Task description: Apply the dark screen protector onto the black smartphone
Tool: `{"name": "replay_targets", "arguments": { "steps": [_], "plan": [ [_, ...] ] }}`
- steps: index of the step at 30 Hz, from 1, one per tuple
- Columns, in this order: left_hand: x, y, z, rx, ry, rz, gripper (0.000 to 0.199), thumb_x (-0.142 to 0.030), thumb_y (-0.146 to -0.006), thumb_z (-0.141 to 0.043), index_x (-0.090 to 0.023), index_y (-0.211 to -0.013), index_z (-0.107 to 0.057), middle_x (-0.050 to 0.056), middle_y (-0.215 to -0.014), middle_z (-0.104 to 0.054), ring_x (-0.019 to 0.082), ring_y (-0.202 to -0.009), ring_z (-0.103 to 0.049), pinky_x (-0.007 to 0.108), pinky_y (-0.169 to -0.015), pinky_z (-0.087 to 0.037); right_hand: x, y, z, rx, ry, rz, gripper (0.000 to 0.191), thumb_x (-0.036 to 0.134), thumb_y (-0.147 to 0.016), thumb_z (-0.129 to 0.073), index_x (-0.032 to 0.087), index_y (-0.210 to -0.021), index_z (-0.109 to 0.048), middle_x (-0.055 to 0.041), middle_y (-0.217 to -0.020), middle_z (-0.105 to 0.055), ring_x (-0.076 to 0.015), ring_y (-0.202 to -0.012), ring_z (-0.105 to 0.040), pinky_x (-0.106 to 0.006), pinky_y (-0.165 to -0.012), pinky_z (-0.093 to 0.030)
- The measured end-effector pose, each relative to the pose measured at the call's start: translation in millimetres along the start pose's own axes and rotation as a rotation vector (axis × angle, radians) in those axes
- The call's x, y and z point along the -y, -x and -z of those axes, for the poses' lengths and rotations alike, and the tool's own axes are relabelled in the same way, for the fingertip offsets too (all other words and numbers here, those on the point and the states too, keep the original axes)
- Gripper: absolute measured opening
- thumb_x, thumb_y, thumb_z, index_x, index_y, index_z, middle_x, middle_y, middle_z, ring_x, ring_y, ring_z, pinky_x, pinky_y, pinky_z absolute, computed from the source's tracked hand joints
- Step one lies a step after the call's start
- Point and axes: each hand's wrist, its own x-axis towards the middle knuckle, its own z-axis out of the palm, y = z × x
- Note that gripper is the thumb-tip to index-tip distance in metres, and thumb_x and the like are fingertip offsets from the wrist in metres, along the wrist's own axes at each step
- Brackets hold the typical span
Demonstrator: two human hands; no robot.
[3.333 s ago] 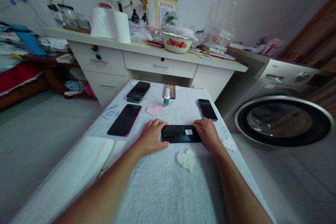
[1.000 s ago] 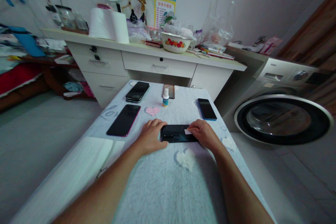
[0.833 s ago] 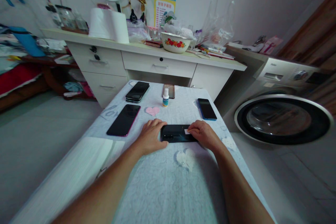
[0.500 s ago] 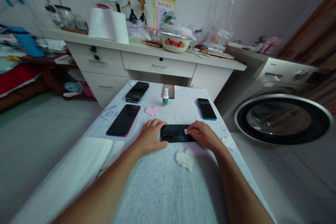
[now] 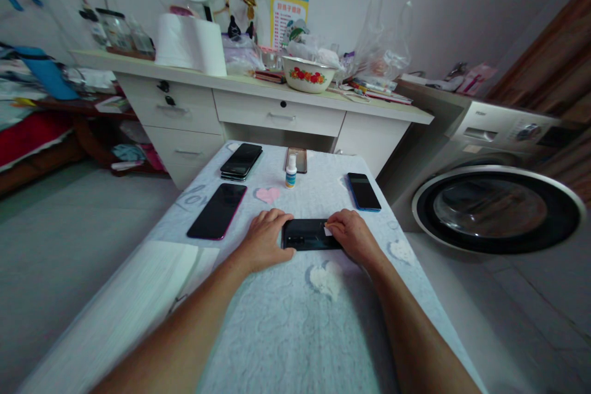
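Note:
A dark phone [image 5: 307,235] lies face down and crosswise on the table, its camera block at the left end. My left hand [image 5: 264,240] grips that left end, thumb at the near edge and fingers at the far edge. Over the right half of the phone, my right hand [image 5: 354,235] is closed, with bunched fingertips pressed to its back. A small pale piece [image 5: 327,231] shows at those fingertips; whether it is a cloth or a label I cannot tell. The phone's right end is hidden under this hand.
A phone with a pink edge [image 5: 217,212], stacked phones [image 5: 241,161] and a blue-edged phone [image 5: 364,191] lie around. Behind stand a small spray bottle [image 5: 290,172] and a phone case [image 5: 301,160]. A folded white cloth [image 5: 138,295] lies left; a washing machine [image 5: 489,135] stands right.
My right hand has shifted slightly left and away from me along the phone's back, its fingers more bunched. My left hand and the phone have stayed in place.

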Motion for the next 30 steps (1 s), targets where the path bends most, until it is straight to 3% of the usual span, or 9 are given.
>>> {"name": "replay_targets", "arguments": {
  "steps": [30],
  "plan": [
    [0.1,0.6,1.0,0.005,-0.003,0.000,0.061,-0.034,-0.064,-0.065,-0.023,-0.122,-0.050,0.006,-0.122,-0.052,0.028,-0.111,-0.046,0.040,-0.098,-0.037,-1.2,-0.8,-0.6,0.023,-0.026,0.015,0.014,0.024,-0.085,-0.055,0.020,-0.088,-0.068,-0.0041,-0.088,-0.064,-0.0168,-0.085,-0.055,-0.028,-0.079,-0.039]
  ]
}}
